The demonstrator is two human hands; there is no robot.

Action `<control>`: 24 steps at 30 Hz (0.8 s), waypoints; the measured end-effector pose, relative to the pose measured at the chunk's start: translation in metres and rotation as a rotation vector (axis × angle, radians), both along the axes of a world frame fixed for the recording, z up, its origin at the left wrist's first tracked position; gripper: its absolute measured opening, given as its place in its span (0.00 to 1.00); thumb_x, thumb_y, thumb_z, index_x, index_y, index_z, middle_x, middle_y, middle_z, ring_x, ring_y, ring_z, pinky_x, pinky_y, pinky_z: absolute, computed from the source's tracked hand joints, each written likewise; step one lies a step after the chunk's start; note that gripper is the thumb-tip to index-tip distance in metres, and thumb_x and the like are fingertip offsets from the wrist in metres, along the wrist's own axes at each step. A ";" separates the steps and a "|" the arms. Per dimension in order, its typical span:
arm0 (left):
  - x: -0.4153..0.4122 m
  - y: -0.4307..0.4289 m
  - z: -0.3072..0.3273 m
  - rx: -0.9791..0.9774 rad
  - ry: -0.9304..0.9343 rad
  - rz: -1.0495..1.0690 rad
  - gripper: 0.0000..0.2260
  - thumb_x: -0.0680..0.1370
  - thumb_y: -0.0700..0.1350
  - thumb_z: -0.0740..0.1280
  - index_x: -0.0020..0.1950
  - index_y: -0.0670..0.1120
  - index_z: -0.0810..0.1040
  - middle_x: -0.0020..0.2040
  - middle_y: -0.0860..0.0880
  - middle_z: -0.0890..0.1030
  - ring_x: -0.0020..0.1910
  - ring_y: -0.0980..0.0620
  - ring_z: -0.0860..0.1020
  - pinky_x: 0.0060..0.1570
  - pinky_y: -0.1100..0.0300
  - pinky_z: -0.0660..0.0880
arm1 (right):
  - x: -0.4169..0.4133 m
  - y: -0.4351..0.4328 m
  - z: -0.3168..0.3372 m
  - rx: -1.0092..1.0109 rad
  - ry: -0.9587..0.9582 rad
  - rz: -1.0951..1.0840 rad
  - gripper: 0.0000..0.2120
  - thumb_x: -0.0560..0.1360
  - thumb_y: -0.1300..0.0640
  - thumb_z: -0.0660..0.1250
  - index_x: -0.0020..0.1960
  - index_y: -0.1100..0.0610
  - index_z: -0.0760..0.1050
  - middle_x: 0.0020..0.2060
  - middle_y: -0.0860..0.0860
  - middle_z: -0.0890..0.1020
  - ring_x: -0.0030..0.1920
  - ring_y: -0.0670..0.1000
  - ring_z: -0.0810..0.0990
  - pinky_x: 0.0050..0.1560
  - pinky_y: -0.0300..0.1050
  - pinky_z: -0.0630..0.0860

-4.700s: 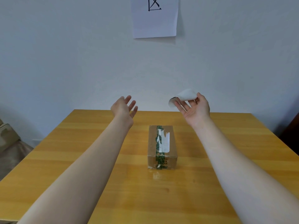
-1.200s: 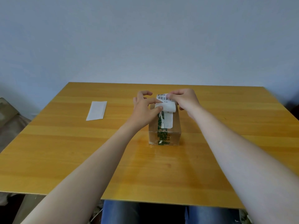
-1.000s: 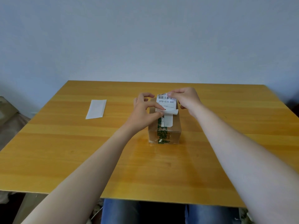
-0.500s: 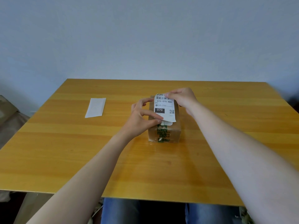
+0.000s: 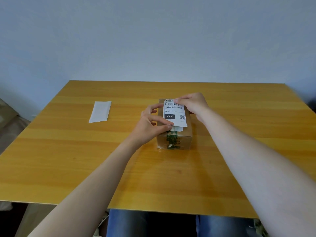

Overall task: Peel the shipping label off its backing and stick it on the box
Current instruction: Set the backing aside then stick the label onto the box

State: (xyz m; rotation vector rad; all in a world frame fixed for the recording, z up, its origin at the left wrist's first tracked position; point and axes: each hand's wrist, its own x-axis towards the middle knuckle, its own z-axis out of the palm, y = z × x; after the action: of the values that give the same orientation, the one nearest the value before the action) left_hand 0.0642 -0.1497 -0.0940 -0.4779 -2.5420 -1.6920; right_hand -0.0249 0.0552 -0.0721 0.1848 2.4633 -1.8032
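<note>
Right hand (image 5: 192, 104) pins label (image 5: 175, 113) far edge to box (image 5: 185, 136) as anchor; left hand (image 5: 150, 124) pinches near edge, keeping it taut for alignment

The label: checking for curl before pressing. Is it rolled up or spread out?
Spread out. The label lies printed side up along the box top; its near edge looks slightly lifted.

The shipping label (image 5: 174, 112), curled up over the far end of the box (image 5: 177, 134) a second ago, now lies unrolled along its top at frame centre. The left hand (image 5: 150, 124) has slid nearer, its grip pinching the label's near edge.
</note>
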 end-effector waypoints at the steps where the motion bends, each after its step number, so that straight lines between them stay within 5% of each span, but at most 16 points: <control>1: 0.000 0.000 0.000 0.012 -0.004 -0.003 0.14 0.73 0.45 0.82 0.43 0.67 0.88 0.75 0.58 0.71 0.75 0.48 0.67 0.60 0.51 0.78 | 0.000 0.000 -0.001 0.001 0.001 -0.003 0.05 0.74 0.54 0.80 0.45 0.53 0.85 0.42 0.48 0.86 0.43 0.48 0.83 0.42 0.42 0.78; 4: 0.001 0.000 -0.001 0.055 -0.026 -0.007 0.10 0.73 0.42 0.81 0.45 0.59 0.89 0.76 0.54 0.71 0.75 0.49 0.68 0.50 0.69 0.77 | 0.000 -0.001 -0.003 0.010 0.017 -0.009 0.04 0.75 0.54 0.80 0.46 0.53 0.85 0.42 0.47 0.86 0.42 0.46 0.83 0.40 0.40 0.76; 9: 0.000 -0.001 -0.003 0.078 -0.041 -0.003 0.10 0.73 0.41 0.81 0.46 0.57 0.89 0.76 0.54 0.71 0.73 0.49 0.70 0.48 0.71 0.78 | -0.001 -0.001 -0.004 0.011 0.039 -0.010 0.04 0.75 0.55 0.79 0.44 0.53 0.85 0.41 0.48 0.86 0.41 0.45 0.83 0.38 0.39 0.74; 20: -0.005 -0.004 -0.010 0.100 -0.043 -0.010 0.09 0.72 0.42 0.82 0.46 0.56 0.89 0.77 0.54 0.70 0.74 0.51 0.70 0.50 0.64 0.81 | -0.004 -0.002 -0.007 0.028 0.026 -0.025 0.06 0.75 0.55 0.79 0.49 0.56 0.86 0.41 0.48 0.87 0.39 0.44 0.83 0.33 0.35 0.75; 24: -0.006 -0.004 -0.010 0.094 -0.059 -0.010 0.11 0.72 0.44 0.82 0.45 0.61 0.90 0.77 0.56 0.70 0.74 0.50 0.70 0.64 0.46 0.78 | -0.005 -0.001 -0.008 0.039 0.028 -0.022 0.07 0.75 0.55 0.79 0.50 0.56 0.87 0.43 0.49 0.87 0.40 0.44 0.84 0.36 0.37 0.75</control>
State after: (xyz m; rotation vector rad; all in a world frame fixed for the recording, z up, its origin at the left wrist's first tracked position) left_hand 0.0584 -0.1534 -0.1040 -0.4419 -2.4891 -1.8455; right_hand -0.0297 0.0538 -0.0804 0.1904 2.5265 -1.7799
